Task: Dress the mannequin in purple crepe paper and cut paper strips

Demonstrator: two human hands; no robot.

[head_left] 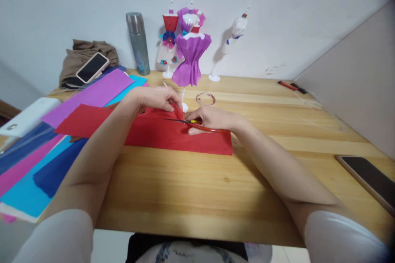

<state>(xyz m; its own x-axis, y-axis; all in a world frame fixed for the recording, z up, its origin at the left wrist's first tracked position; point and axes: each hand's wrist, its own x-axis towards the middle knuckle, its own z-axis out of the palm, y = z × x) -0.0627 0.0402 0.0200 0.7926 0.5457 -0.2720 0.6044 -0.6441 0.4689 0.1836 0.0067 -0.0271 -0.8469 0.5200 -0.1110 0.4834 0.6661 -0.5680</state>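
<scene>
Biggest thing here is the wooden table (185,189), running under both hands and out past them on every side. Next up, a messy spread of coloured paper (89,94) (purple, blue, pink, navy) left of the left hand, partly behind that forearm. The long red paper (173,137) lies right below both hands; more red shows on the far side of the left forearm, can't tell if it's the same sheet. A brown cloth (89,55) is heaped well to the left, beyond the left hand, with a phone (92,68) on it.

Straight past the hands is a mini dress form in ruffled purple (191,59), its base just behind the fingers. One in a red top (170,22) stands farther back, and a tilted white one (239,26) is off beyond the right hand. A grey flask (137,45) sits behind the left hand. Another phone (370,181) is way out right of the right hand.

As for the hands: left hand (162,98) is pinching a bunched-up bit of the red paper, right hand (210,117) is wrapped around red-handled scissors (212,129), blades pointing left under the left fingers. Smallest: a clear ring (205,98) just beyond the right hand.
</scene>
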